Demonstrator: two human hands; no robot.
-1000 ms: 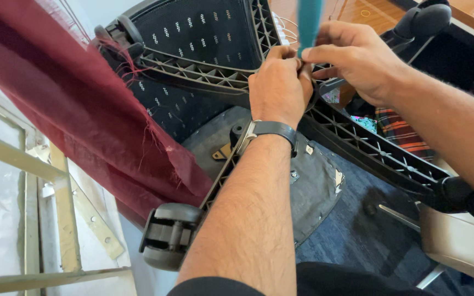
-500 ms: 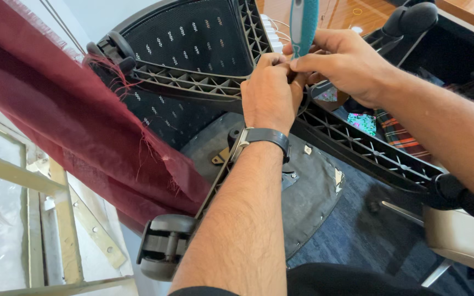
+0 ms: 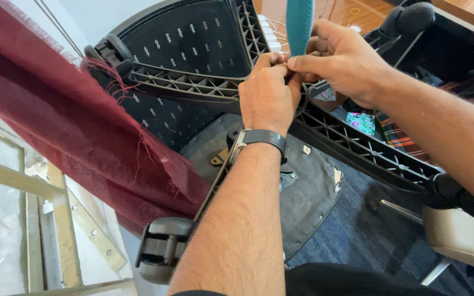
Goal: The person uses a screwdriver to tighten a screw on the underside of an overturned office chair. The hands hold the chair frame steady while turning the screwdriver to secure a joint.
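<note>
Both hands meet at the hub of an upturned chair base (image 3: 193, 87). The left hand (image 3: 270, 93) grips there, while the right hand (image 3: 341, 60) pinches a teal-handled tool (image 3: 300, 24). A maroon curtain (image 3: 56, 126) hangs alongside.

both forearms extended forward, left hand (image 3: 270, 90) fisted, right hand (image 3: 342, 60) pinching, fingertips touching

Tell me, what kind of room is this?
Probably a home or office room, not a workshop: an upturned office chair base, a dark red curtain by a window frame, and a wooden floor.
</note>
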